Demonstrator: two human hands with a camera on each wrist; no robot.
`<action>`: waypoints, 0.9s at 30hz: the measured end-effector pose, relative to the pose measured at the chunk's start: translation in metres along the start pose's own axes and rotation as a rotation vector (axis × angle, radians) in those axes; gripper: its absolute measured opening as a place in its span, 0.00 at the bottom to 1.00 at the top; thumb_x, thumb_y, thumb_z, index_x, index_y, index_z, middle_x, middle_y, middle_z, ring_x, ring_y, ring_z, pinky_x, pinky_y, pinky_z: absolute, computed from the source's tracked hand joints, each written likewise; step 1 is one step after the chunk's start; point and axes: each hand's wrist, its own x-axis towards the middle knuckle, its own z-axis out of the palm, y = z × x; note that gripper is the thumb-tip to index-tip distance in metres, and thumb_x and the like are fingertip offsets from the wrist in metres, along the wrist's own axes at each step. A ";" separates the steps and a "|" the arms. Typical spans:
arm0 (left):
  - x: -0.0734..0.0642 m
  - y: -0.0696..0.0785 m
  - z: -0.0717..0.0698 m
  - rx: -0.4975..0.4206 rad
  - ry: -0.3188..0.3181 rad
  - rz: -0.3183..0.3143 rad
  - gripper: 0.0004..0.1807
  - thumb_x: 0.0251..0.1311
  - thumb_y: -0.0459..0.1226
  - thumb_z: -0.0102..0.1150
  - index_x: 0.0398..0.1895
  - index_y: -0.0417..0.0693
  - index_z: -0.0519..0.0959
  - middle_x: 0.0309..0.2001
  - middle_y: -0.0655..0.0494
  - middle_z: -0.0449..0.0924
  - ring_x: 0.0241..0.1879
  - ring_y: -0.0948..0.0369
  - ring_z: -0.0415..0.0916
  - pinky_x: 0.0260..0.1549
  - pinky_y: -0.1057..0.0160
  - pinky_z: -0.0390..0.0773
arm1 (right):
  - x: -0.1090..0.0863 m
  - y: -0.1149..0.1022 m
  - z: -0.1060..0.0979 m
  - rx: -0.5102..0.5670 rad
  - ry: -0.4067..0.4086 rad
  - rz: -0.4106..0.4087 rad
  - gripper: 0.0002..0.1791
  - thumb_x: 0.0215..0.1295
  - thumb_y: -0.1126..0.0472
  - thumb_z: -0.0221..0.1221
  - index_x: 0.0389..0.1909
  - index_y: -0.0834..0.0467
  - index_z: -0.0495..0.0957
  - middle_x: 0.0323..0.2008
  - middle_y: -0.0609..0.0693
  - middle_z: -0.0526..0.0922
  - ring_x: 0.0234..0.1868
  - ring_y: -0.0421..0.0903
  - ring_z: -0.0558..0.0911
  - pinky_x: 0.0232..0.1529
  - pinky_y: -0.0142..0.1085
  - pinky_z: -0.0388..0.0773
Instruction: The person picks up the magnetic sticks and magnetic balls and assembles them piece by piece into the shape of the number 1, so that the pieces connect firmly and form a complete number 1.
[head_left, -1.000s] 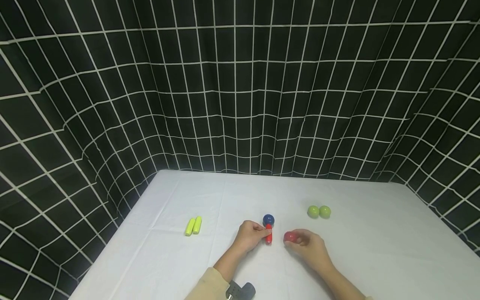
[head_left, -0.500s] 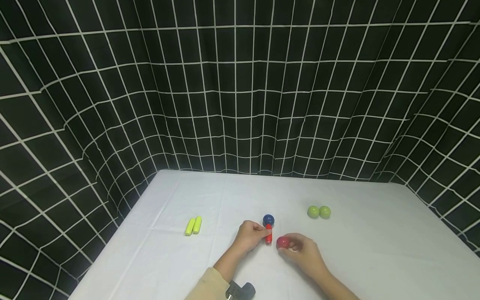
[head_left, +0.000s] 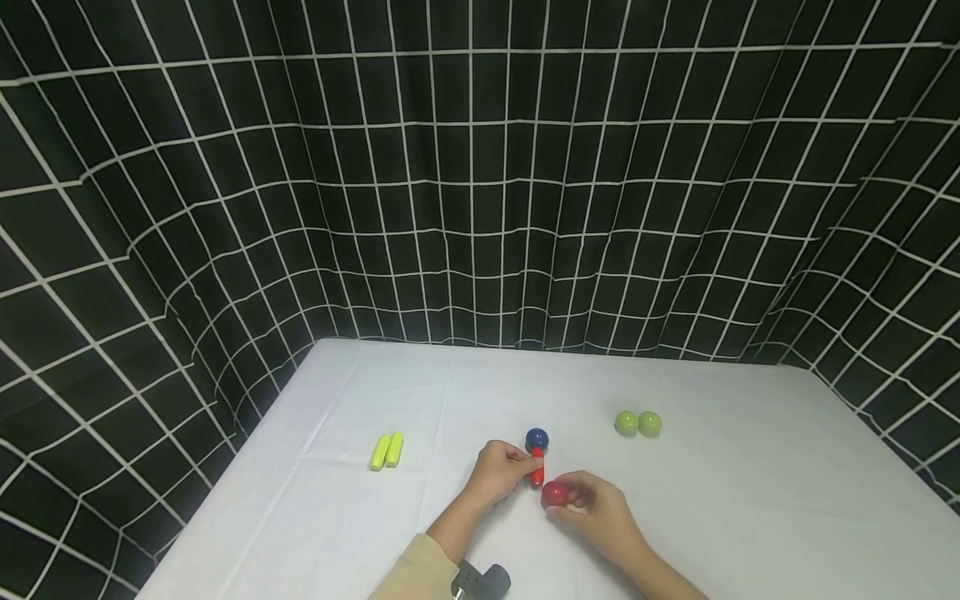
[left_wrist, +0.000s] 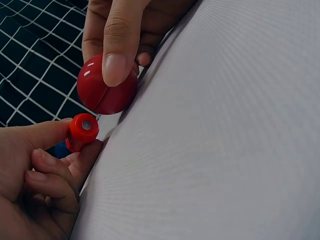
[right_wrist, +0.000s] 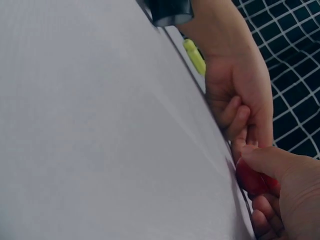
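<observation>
My left hand [head_left: 501, 472] pinches a short red rod [head_left: 537, 468] between thumb and fingers. The rod's far end meets a blue ball [head_left: 537, 440]; its near end carries a small grey disc, seen in the left wrist view. In my right hand [head_left: 600, 512] a glossy red ball [left_wrist: 106, 86] with a seam line is held between thumb and fingertips. That ball sits close to the rod's near end, with a small gap showing in the left wrist view. In the right wrist view the red ball [right_wrist: 251, 177] is partly covered by the thumb.
Two yellow-green rods [head_left: 387, 451] lie side by side at the left of the white-covered table [head_left: 300, 533]. Two green balls [head_left: 638, 423] sit touching at the right. A dark gridded curtain [head_left: 480, 167] surrounds the table's back and sides.
My right hand has brought the red ball leftward and nearer to me, to beside the red rod's near end. The left hand, rod and blue ball have stayed in place.
</observation>
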 end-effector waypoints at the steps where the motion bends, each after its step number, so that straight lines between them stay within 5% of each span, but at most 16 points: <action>1: 0.000 0.000 0.000 -0.005 0.000 -0.001 0.12 0.52 0.41 0.63 0.23 0.39 0.81 0.16 0.58 0.76 0.14 0.68 0.64 0.13 0.73 0.63 | 0.000 0.000 0.001 0.004 -0.002 -0.006 0.21 0.41 0.57 0.72 0.39 0.54 0.80 0.32 0.43 0.83 0.34 0.37 0.78 0.34 0.28 0.75; 8: -0.001 0.002 -0.001 -0.023 -0.008 -0.005 0.12 0.52 0.41 0.63 0.23 0.38 0.82 0.15 0.59 0.75 0.14 0.68 0.63 0.12 0.74 0.62 | -0.003 -0.004 0.004 0.039 -0.013 -0.065 0.21 0.40 0.58 0.73 0.38 0.56 0.80 0.30 0.44 0.83 0.32 0.37 0.78 0.34 0.27 0.74; 27: 0.000 0.002 -0.001 -0.024 -0.011 0.016 0.13 0.52 0.41 0.63 0.24 0.37 0.82 0.14 0.58 0.74 0.14 0.67 0.63 0.13 0.74 0.63 | -0.002 -0.007 0.014 0.063 0.024 -0.045 0.20 0.38 0.56 0.74 0.34 0.55 0.79 0.27 0.43 0.81 0.28 0.34 0.74 0.31 0.26 0.73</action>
